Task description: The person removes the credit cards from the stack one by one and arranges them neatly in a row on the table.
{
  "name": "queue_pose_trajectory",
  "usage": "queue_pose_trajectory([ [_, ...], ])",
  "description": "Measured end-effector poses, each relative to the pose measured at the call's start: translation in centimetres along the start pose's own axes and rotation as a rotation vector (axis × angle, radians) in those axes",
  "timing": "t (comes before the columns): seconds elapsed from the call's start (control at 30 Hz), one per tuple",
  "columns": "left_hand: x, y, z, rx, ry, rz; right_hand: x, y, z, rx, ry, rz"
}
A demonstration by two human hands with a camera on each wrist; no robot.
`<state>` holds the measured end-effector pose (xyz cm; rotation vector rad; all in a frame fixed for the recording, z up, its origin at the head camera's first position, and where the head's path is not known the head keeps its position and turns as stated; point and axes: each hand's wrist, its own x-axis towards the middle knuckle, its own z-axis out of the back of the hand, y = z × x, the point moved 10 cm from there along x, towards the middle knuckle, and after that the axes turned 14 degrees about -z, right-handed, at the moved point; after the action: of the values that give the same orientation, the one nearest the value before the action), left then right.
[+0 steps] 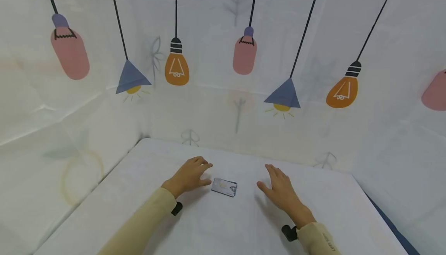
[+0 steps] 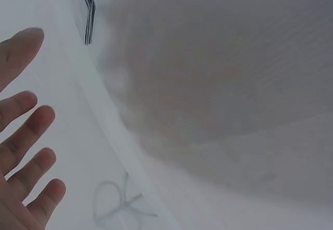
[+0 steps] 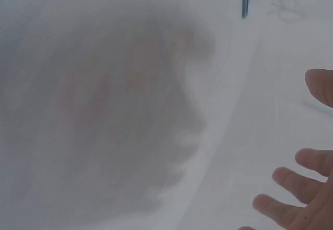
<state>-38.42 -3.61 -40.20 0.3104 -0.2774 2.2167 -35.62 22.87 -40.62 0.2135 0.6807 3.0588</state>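
A small grey rectangular card point(image 1: 224, 187), with a printed pattern, lies flat on the white table point(image 1: 216, 228). Thin layered lines show along its edge point(image 2: 89, 16) in the left wrist view; whether it is one card in a sleeve or a small stack, I cannot tell. Just left of it hovers my left hand point(image 1: 191, 174), thumb and fingers apart and loosely bent, its thumb tip close to the card. My right hand point(image 1: 280, 189) is farther off on the card's right, fingers spread and nothing in them. Both palms face inward.
Behind the table hangs a pale cloth point(image 1: 209, 112) printed with lamps, such as an orange bulb point(image 1: 177, 69) and a blue shade point(image 1: 131, 77). It also covers both sides. Black bands point(image 1: 177, 208) sit at my wrists, by beige sleeves point(image 1: 143, 224).
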Motion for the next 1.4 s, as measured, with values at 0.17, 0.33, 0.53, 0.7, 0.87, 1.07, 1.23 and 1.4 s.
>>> queue_pose_trajectory([
  [0.17, 0.9, -0.9, -1.3, -0.028, 0.078, -0.026, 0.6, 1.3, -1.4, -0.006, 0.041, -0.027],
  [0.33, 1.7, -0.8, -2.4, -0.072, 0.161, 0.005, 0.8, 3.0, -2.9, -0.013, 0.097, -0.02],
  [0.53, 2.1, -0.4, -3.8, -0.119, 0.22, 0.04, 0.8, 4.9, -5.0, -0.033, 0.162, 0.05],
  [0.7, 2.2, -0.1, -4.8, -0.143, 0.259, 0.062, 1.1, 6.2, -6.7, -0.065, 0.211, 0.094],
  [0.87, 2.5, -0.1, -5.4, -0.137, 0.288, 0.067, 1.3, 6.5, -8.0, -0.11, 0.229, 0.098],
  [1.07, 2.6, -0.3, -5.4, -0.117, 0.3, 0.063, 1.5, 6.5, -8.4, -0.131, 0.216, 0.106],
  [1.23, 3.0, -0.3, -5.6, -0.087, 0.317, 0.048, 1.5, 6.7, -8.2, -0.143, 0.205, 0.101],
  [1.4, 3.3, -0.3, -5.8, -0.083, 0.345, 0.053, 1.5, 6.7, -8.1, -0.145, 0.204, 0.101],
])
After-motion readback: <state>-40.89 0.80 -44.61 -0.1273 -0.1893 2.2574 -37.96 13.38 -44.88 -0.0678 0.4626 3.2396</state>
